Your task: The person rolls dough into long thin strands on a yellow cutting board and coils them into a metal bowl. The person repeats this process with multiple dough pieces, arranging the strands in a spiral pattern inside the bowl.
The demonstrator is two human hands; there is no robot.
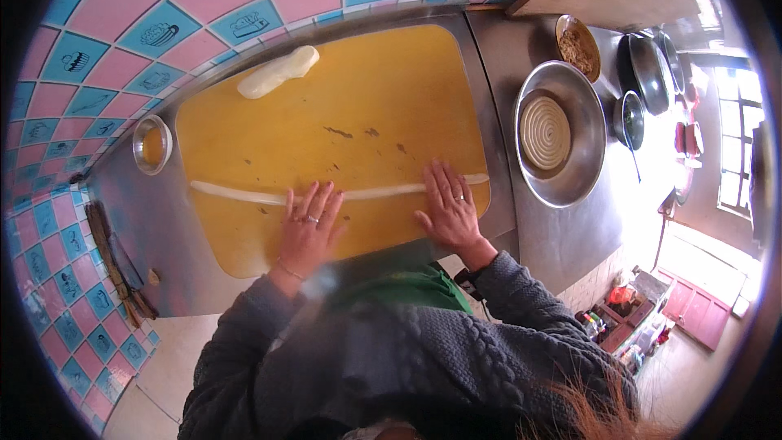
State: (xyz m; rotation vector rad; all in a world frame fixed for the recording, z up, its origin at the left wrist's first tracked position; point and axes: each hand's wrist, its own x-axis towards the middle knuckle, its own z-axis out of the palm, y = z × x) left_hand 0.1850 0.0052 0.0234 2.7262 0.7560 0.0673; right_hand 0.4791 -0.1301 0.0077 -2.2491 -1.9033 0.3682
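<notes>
A long thin rope of pale dough point(375, 192) lies across the near part of a yellow board point(326, 114). My left hand point(309, 224) rests flat on the rope left of centre, fingers spread. Further right, my right hand point(450, 208) presses flat on the same rope, palm down. Each hand wears a ring. A thick lump of pale dough point(277, 72) sits at the board's far left edge, away from both hands.
A large metal basin point(582, 126) holds a coiled spiral of dough rope point(545, 132) to the right. A small metal bowl point(152, 144) stands left of the board. A bowl of brown filling point(578, 47) and dark pans point(648, 65) sit at far right. Tiled wall behind.
</notes>
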